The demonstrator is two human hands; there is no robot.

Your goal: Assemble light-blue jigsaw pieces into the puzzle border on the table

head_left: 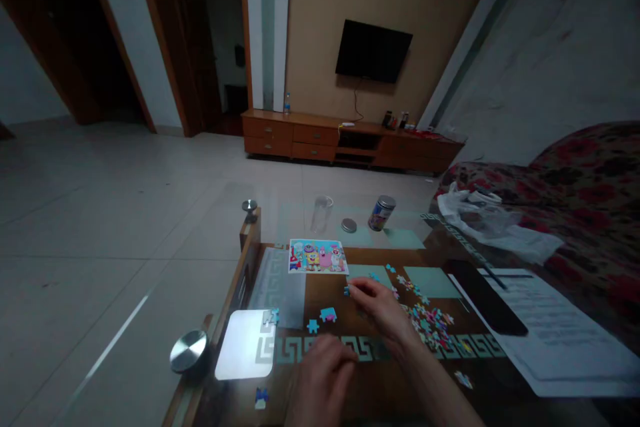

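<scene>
My right hand point(377, 307) is over the glass table, thumb and forefinger pinched at a small blue jigsaw puzzle piece point(347, 291). My left hand point(326, 364), smeared by motion, hovers near the front of the table with its fingers curled; what they hold, if anything, does not show. Just beyond it are a loose blue piece point(313, 326) and a few joined pieces point(329, 314) in blue and pink. A cartoon picture card point(319, 257) lies flat past both hands. Right of my right wrist spreads a pile of mixed puzzle pieces point(435, 330), partly hidden by my forearm.
Farther back stand a clear jar point(322, 215), its metal lid point(349, 226) and a printed can point(381, 214). A black phone-like slab point(487, 297) and papers point(575, 327) lie at right, beside a plastic bag point(495, 220). Metal knobs point(189, 350) edge the left side.
</scene>
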